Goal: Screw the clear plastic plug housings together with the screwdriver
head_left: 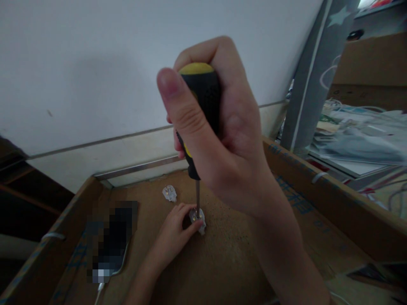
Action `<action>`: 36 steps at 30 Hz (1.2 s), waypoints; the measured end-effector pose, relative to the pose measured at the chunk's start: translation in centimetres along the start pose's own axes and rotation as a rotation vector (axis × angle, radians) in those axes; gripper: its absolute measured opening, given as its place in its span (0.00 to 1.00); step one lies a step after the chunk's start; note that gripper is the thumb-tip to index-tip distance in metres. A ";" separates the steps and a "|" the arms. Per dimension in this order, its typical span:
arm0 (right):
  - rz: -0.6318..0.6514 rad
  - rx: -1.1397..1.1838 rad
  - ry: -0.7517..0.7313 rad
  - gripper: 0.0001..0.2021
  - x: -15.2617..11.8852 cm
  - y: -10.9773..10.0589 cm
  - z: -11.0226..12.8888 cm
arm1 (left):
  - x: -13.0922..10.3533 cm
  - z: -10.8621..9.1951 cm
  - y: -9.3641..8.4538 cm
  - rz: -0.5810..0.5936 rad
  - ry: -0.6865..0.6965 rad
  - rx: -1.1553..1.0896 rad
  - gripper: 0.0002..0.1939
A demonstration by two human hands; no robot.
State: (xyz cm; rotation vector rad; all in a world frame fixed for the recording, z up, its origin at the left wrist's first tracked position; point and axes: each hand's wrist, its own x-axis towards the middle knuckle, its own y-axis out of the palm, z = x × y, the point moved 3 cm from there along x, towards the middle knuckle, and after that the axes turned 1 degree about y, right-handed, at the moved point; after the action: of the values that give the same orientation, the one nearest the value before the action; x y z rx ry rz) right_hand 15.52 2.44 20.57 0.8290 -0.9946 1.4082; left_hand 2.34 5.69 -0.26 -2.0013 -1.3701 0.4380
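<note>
We have the right grip (pixel 237 112) closed firmly round the fat handle of a screwdriver (pixel 208 99), black with yellow at the cap and lower down, its thin metal shaft pointing straight down. The tip meets a clear plastic piece (pixel 202 215), small and irregular, see-through, narrowing to a stub, with brassy glints inside; whether the tip sits in a screw, we cannot tell. Left grip (pixel 171 228) pinches this piece between thumb and fingers. It lies on the cardboard tray (pixel 229 267), in from the far edge, between left and right edges. A similar clear piece (pixel 169 193) rests nearer the far edge, untouched, brassy spots showing.
</note>
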 end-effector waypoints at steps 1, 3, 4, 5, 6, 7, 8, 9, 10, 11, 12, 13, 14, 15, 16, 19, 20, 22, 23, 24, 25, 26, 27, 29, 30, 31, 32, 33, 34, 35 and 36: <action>-0.003 -0.001 -0.006 0.13 0.0 0.0 0.0 | 0.0 0.0 0.0 0.001 -0.001 0.001 0.15; -0.032 0.020 0.017 0.13 0.4 0.0 0.0 | 0.0 0.0 0.0 0.000 0.000 0.001 0.15; -0.055 0.033 0.050 0.13 0.7 0.1 0.0 | 0.0 0.0 0.0 -0.002 -0.001 0.002 0.15; -0.078 0.045 0.100 0.14 1.0 0.1 0.0 | 0.0 0.0 0.0 -0.003 -0.002 0.003 0.15; -0.107 0.056 0.150 0.14 1.2 0.2 0.1 | 0.0 0.0 0.0 -0.003 -0.004 0.005 0.14; -0.130 0.067 0.191 0.15 1.4 0.3 0.1 | 0.0 -0.1 0.0 -0.003 -0.005 0.006 0.14; -0.140 0.079 0.218 0.15 1.5 0.3 0.1 | -0.1 -0.2 0.0 -0.005 -0.005 0.008 0.14; -0.139 0.095 0.225 0.15 1.6 0.4 0.1 | -0.1 -0.2 -0.1 -0.006 -0.003 0.009 0.14; -0.129 0.110 0.216 0.14 1.5 0.4 0.1 | -0.1 -0.3 -0.1 -0.006 0.001 0.009 0.14; -0.117 0.121 0.202 0.14 1.4 0.4 0.0 | -0.1 -0.3 -0.1 -0.006 0.005 0.008 0.14; -0.104 0.129 0.187 0.13 1.3 0.4 -0.1 | -0.1 -0.3 -0.1 -0.005 0.008 0.007 0.14; -0.094 0.135 0.169 0.13 1.1 0.3 -0.2 | -0.1 -0.3 0.0 -0.002 0.008 0.005 0.14; -0.087 0.139 0.158 0.12 1.1 0.3 -0.2 | -0.1 -0.3 0.0 0.002 0.007 0.004 0.14; -0.081 0.143 0.147 0.12 1.0 0.2 -0.2 | -0.1 -0.3 0.0 0.002 0.005 0.003 0.14; -0.079 0.141 0.157 0.12 1.1 0.3 -0.2 | -0.1 -0.3 0.0 0.000 0.002 0.003 0.15; -0.118 0.113 0.280 0.13 1.5 0.4 -0.3 | 0.0 -0.2 0.0 0.002 0.001 0.010 0.15; -0.144 0.103 0.326 0.13 1.6 0.4 -0.3 | 0.0 -0.2 0.0 0.005 0.003 0.013 0.15; -0.170 0.089 0.378 0.12 1.7 0.4 -0.2 | 0.0 -0.2 0.0 0.013 0.005 0.018 0.16; -0.161 0.088 0.375 0.11 1.7 0.4 -0.2 | 0.0 -0.3 0.0 0.016 0.006 0.018 0.16; -0.141 0.089 0.366 0.10 1.7 0.4 -0.2 | 0.1 -0.3 0.0 0.018 0.005 0.017 0.16; -0.116 0.086 0.356 0.08 1.6 0.3 -0.2 | 0.1 -0.3 0.0 0.019 0.006 0.014 0.15; -0.091 0.081 0.347 0.07 1.6 0.3 -0.2 | 0.0 -0.4 0.0 0.020 0.006 0.009 0.15; -0.075 0.074 0.337 0.07 1.5 0.2 -0.2 | 0.0 -0.4 0.0 0.021 0.006 0.003 0.15; -0.073 0.052 0.321 0.06 1.3 0.1 -0.3 | 0.0 -0.5 -0.1 0.020 0.007 -0.005 0.15; -0.077 0.040 0.314 0.06 1.3 0.0 -0.3 | 0.0 -0.4 -0.1 0.021 0.008 -0.007 0.15; -0.089 0.026 0.306 0.06 1.3 -0.1 -0.3 | 0.0 -0.4 -0.1 0.022 0.010 -0.009 0.15; -0.103 0.012 0.299 0.06 1.2 -0.2 -0.3 | -0.1 -0.4 -0.1 0.022 0.014 -0.010 0.15; -0.116 -0.004 0.291 0.06 1.2 -0.3 -0.3 | -0.1 -0.3 -0.1 0.021 0.018 -0.012 0.14; -0.119 -0.019 0.279 0.06 1.2 -0.3 -0.3 | -0.1 -0.2 -0.1 0.018 0.021 -0.013 0.14; -0.106 -0.026 0.261 0.06 1.2 -0.3 -0.3 | -0.1 -0.1 0.0 0.014 0.022 -0.015 0.14; -0.087 -0.029 0.243 0.06 1.2 -0.3 -0.3 | -0.1 -0.1 0.0 0.010 0.023 -0.017 0.14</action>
State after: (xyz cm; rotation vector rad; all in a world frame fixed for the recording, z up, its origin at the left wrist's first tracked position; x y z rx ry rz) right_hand 15.77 3.14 21.57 0.6544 -0.7817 1.3797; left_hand 2.32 5.58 -0.22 -2.0213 -1.3550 0.4077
